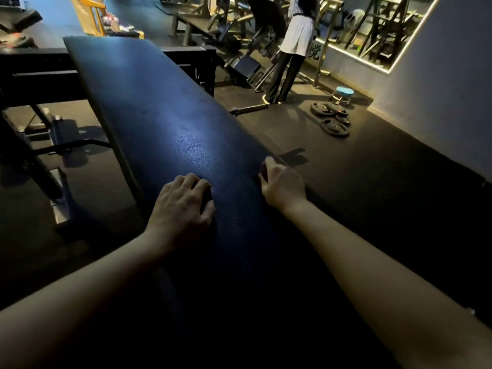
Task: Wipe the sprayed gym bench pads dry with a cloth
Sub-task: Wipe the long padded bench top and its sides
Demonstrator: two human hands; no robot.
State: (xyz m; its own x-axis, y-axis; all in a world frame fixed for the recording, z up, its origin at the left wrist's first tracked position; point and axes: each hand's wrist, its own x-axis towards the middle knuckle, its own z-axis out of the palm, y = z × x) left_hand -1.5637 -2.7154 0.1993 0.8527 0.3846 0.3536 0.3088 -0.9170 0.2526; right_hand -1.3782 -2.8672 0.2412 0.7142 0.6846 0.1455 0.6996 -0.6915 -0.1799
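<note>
A long dark blue bench pad [170, 123] runs from the upper left down to the bottom centre. My left hand [183, 206] rests on the pad's left half. Its fingers curl round a small dark bundle [208, 200] that looks like a cloth, pressed against the pad. My right hand [283, 185] sits on the pad's right edge and its fingers curl over that edge. A small dark reddish patch [263, 169] shows at its fingertips; I cannot tell what it is. Light glints off the pad just beyond both hands.
The bench's black frame [40, 75] and foot bars stand at the left. On the floor to the right lie a short bar [249, 108] and several weight plates [331, 118] by a small blue stool [343, 91]. A person [292, 49] stands among machines near a wall mirror [380, 27].
</note>
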